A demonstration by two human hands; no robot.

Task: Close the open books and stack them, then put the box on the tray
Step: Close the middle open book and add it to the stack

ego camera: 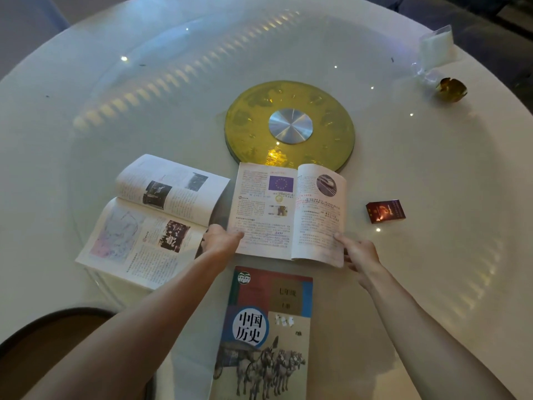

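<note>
Two open books lie on the round table: one (155,217) at the left, turned at an angle, and one (288,209) in the middle showing a blue flag picture. My left hand (220,239) grips the middle book's lower left corner. My right hand (359,252) holds its lower right page edge, which curls up slightly. A closed history book (268,333) with horses on its cover lies nearest me. A small dark red box (385,211) rests to the right. The round gold tray (340,140) with a silver centre sits just behind the middle book.
A glass turntable (173,82) covers most of the white table. At the far right are a clear plastic bag (435,50) and a small gold object (451,90). A dark chair edge (43,333) shows at the lower left.
</note>
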